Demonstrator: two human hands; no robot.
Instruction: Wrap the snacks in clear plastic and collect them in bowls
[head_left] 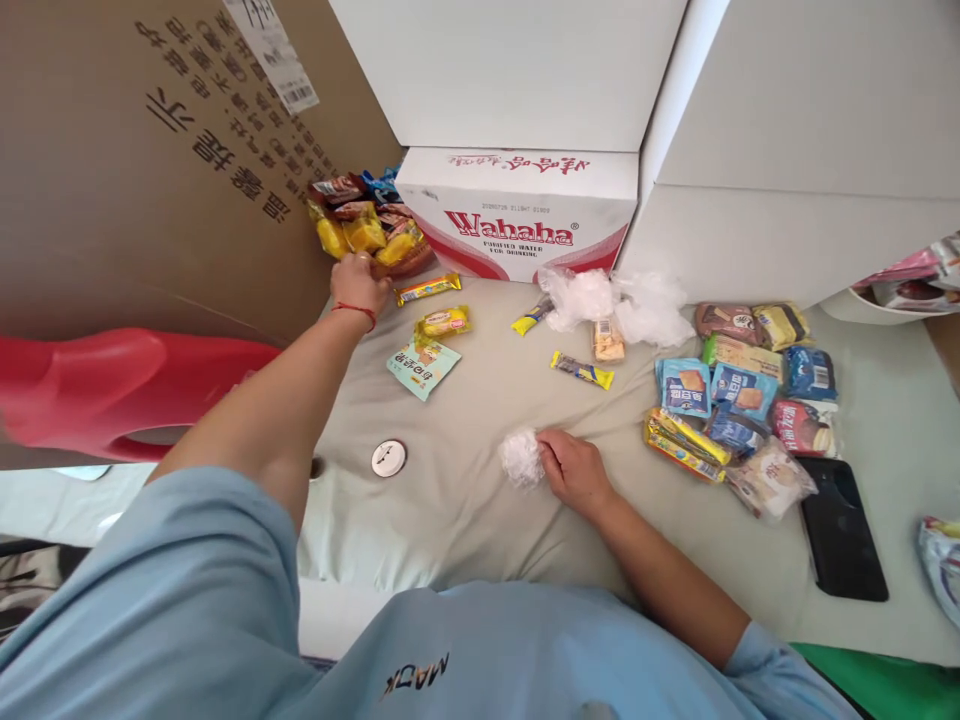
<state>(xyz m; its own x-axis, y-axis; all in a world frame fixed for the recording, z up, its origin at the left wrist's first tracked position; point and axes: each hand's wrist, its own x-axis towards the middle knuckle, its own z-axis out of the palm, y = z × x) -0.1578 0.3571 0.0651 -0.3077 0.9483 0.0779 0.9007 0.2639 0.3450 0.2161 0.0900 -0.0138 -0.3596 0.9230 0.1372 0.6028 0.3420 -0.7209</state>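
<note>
My left hand (361,284), a red string at its wrist, reaches to the near edge of a heap of wrapped snacks (366,232) in a basket by the cardboard wall. Its fingertips are hidden against the yellow packets, so I cannot tell whether they grip one. In the middle of the sheet, my right hand (577,472) is closed on a crumpled clear plastic bag (521,458). Just right of my left hand lie a yellow snack bar (428,290), a yellow wrapped cake (442,323) and a pale green packet (423,367).
Behind stand a Wahaha water carton (517,215) and white boxes. Before the carton lie clear plastic bags (651,305) and a yellow-and-grey bar (582,370). Grouped snacks (742,390) and a black phone (844,530) lie right. A round badge (388,458) and red jug (135,385) are left.
</note>
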